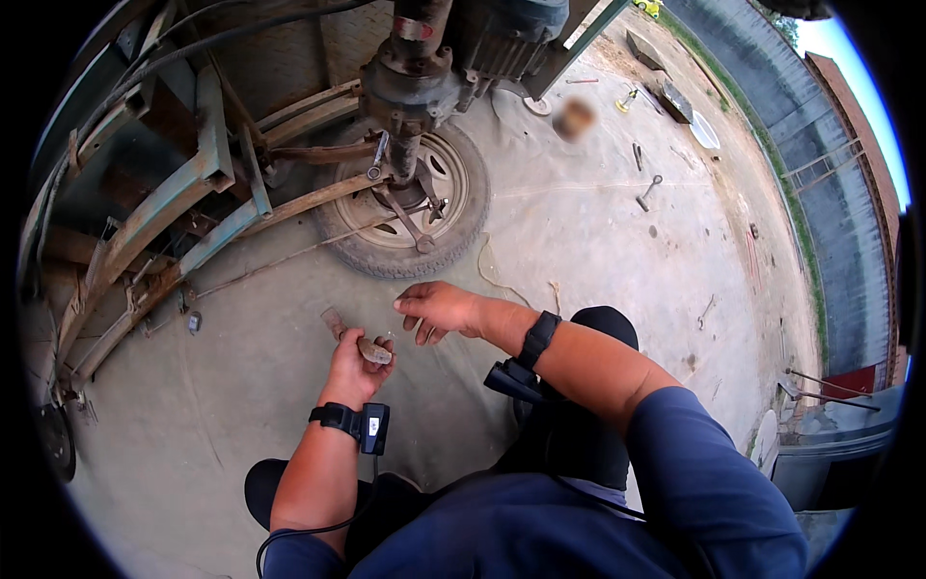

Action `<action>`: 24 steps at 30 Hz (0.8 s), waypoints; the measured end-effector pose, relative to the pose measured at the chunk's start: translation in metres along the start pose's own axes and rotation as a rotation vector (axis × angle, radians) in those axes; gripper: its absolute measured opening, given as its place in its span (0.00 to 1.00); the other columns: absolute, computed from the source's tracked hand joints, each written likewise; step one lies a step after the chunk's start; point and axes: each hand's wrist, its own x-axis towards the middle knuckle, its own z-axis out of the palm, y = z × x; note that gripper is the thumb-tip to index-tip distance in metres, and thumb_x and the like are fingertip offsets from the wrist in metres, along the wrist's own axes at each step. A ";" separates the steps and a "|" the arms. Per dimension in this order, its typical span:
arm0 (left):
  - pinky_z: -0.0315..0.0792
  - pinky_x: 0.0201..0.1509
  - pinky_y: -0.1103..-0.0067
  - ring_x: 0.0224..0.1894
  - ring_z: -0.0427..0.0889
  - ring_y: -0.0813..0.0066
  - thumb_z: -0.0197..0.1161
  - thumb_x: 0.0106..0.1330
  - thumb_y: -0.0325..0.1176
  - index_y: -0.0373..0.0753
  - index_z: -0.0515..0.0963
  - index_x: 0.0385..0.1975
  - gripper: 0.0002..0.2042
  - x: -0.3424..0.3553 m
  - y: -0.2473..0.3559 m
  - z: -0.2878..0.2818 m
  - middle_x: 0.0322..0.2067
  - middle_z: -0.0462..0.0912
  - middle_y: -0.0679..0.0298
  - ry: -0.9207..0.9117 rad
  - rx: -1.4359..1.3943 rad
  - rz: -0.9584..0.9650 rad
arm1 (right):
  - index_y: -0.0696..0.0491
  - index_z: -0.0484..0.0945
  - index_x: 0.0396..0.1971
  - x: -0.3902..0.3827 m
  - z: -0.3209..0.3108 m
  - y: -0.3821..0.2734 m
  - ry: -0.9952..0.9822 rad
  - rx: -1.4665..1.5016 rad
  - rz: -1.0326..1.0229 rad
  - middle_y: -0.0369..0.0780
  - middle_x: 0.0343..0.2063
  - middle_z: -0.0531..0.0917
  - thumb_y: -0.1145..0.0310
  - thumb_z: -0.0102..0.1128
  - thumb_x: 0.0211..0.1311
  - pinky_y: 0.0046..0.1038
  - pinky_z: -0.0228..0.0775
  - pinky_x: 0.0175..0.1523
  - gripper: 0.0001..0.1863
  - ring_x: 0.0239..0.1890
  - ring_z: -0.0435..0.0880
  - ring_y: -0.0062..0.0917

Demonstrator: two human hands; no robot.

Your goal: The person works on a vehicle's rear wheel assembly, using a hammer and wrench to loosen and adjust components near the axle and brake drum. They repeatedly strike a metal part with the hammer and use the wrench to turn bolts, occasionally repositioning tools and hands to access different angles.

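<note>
The work looks partway along — the grey-brown piece (376,351) is in hand but set against nothing, and a spanner (405,221) rests by the hub of the wheel (453,198) — though how much is left cannot be told. The left hand (353,370) wraps thumb and fingers round the piece above the floor (212,386), while the right hand (439,307) hangs near it, fingers loosely curled, perhaps pinching nothing. The piece's long axis slants, flat end forward-left, rounded end back and right.
</note>
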 end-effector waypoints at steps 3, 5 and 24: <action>0.75 0.49 0.67 0.37 0.83 0.63 0.58 0.65 0.42 0.39 0.71 0.37 0.13 0.007 -0.007 0.004 0.33 0.81 0.59 0.044 0.013 -0.016 | 0.56 0.71 0.58 0.005 -0.017 0.020 0.055 0.097 0.018 0.41 0.38 0.82 0.50 0.55 0.70 0.28 0.78 0.34 0.26 0.31 0.85 0.27; 0.75 0.50 0.67 0.37 0.83 0.64 0.58 0.65 0.43 0.39 0.72 0.36 0.13 0.003 -0.012 0.010 0.33 0.82 0.60 0.064 0.029 -0.030 | 0.56 0.71 0.58 0.009 -0.012 0.035 0.019 0.122 0.031 0.40 0.38 0.82 0.51 0.54 0.71 0.28 0.77 0.33 0.26 0.31 0.85 0.27; 0.78 0.46 0.68 0.38 0.84 0.64 0.60 0.65 0.43 0.41 0.75 0.32 0.11 0.017 -0.054 0.038 0.32 0.82 0.62 -0.081 0.263 -0.118 | 0.56 0.81 0.46 0.058 -0.085 0.064 0.462 -0.599 -0.317 0.48 0.47 0.83 0.65 0.54 0.57 0.37 0.73 0.58 0.18 0.54 0.79 0.42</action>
